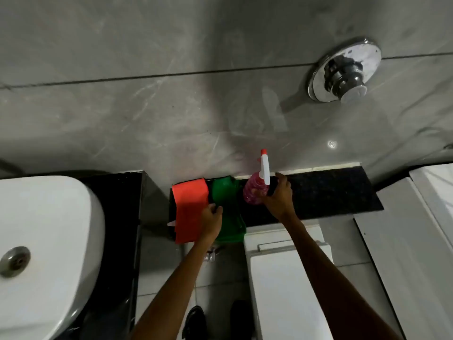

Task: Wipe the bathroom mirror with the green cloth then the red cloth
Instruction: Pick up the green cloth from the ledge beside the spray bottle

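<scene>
Centre frame: your left hand (212, 220) has fingers pinching the green cloth (229, 212), draped lengthwise toward you; right hand (279, 196) grips the spray bottle (256, 192).

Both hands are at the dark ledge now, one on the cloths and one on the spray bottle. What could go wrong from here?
1. The left hand sits where the red-orange cloth meets the green cloth; it might pull the wrong one or drag both.
2. Both cloths overhang the black stone ledge and could slide to the floor.
3. The right hand holds the pink spray bottle with white trigger low down; it may tip.
</scene>
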